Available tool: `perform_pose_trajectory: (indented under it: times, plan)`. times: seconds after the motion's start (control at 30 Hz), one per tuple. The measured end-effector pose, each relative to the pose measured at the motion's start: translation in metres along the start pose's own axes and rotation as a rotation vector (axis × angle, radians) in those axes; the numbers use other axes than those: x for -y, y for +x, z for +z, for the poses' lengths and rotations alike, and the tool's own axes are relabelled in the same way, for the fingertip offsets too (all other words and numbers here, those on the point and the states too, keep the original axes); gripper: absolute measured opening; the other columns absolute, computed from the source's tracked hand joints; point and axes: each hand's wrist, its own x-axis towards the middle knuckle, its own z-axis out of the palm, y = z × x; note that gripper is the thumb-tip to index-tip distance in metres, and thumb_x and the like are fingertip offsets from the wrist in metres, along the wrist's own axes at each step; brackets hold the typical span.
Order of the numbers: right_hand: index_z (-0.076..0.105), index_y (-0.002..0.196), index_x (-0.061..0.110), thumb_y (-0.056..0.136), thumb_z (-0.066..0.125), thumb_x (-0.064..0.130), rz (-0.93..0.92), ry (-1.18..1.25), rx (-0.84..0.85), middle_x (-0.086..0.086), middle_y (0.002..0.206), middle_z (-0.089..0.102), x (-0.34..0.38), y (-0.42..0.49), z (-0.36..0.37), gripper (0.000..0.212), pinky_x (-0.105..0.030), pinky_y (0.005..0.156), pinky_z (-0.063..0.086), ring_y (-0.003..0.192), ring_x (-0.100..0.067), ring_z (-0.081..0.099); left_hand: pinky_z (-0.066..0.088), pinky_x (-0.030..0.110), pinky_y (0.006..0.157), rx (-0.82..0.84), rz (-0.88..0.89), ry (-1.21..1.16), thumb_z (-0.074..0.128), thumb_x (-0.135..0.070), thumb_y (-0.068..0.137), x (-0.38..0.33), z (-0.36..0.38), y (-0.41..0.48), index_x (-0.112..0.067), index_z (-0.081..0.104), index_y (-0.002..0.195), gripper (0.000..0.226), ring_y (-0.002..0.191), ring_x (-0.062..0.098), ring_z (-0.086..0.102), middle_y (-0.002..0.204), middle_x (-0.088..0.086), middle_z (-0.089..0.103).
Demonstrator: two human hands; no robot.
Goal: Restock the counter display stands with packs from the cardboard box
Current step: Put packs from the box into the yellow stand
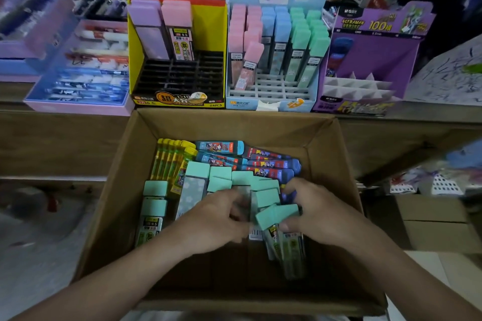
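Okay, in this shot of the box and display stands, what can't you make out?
All in the head view.
Whether the left hand grips a pack: motion blur smears its fingers.
How many mint-capped packs the right hand holds: its fingers cover them.
Header of the yellow display stand: cut off by the top edge.
Near floor of the cardboard box: dark, behind both forearms.
Label print: too small.

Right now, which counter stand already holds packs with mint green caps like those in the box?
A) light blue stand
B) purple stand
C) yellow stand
A: mint-capped packs fill the right rows of the light blue stand.
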Motion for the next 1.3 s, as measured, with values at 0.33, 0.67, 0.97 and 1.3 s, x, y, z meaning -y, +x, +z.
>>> perform_pose_trajectory:
  times: [0.33, 0.67, 0.97, 1.3]
  plan:
    - [0.061, 0.113, 0.028, 0.091, 0.074, 0.043, 0.029, 0.059, 0.061, 0.008, 0.109, 0.070, 0.002, 0.001, 0.008, 0.030, -0.041, 0.088, 0.061, 0.097, -0.010, 0.070, 0.064, 0.033, 0.078, -0.061, -0.088, -0.073, 0.083, -0.023, 0.080, 0.006, 0.005, 0.003, -0.028, 0.069, 0.105, 0.029, 0.087, 0.011, 0.076, 0.096, -0.006, 0.076]
    - [0.059, 0.123, 0.014, 0.099, 0.068, 0.016, 0.105, 0.453, 0.202, -0.003, 0.117, 0.073, 0.006, 0.003, 0.007, 0.026, -0.042, 0.088, 0.064, 0.105, -0.019, 0.073, 0.062, 0.030, 0.085, -0.044, -0.062, -0.114, 0.078, -0.030, 0.082, 0.007, 0.010, 0.002, -0.039, 0.073, 0.107, 0.026, 0.094, 0.002, 0.072, 0.104, -0.011, 0.073]
    - [0.057, 0.127, 0.011, 0.092, 0.070, -0.002, 0.146, 0.543, 0.226, -0.008, 0.121, 0.072, 0.007, 0.006, 0.007, 0.039, -0.042, 0.090, 0.063, 0.110, -0.023, 0.072, 0.062, 0.029, 0.079, -0.127, -0.042, -0.181, 0.082, -0.015, 0.081, 0.010, 0.012, 0.007, -0.043, 0.076, 0.090, 0.030, 0.096, 0.006, 0.072, 0.109, -0.007, 0.067]
    - [0.061, 0.121, 0.012, 0.088, 0.077, 0.000, 0.127, 0.475, 0.210, -0.004, 0.115, 0.074, 0.008, 0.004, 0.008, 0.038, -0.038, 0.086, 0.064, 0.105, -0.019, 0.074, 0.063, 0.028, 0.074, -0.129, -0.037, -0.197, 0.081, -0.013, 0.082, 0.011, 0.014, 0.009, -0.032, 0.076, 0.090, 0.022, 0.088, 0.008, 0.075, 0.095, -0.007, 0.074]
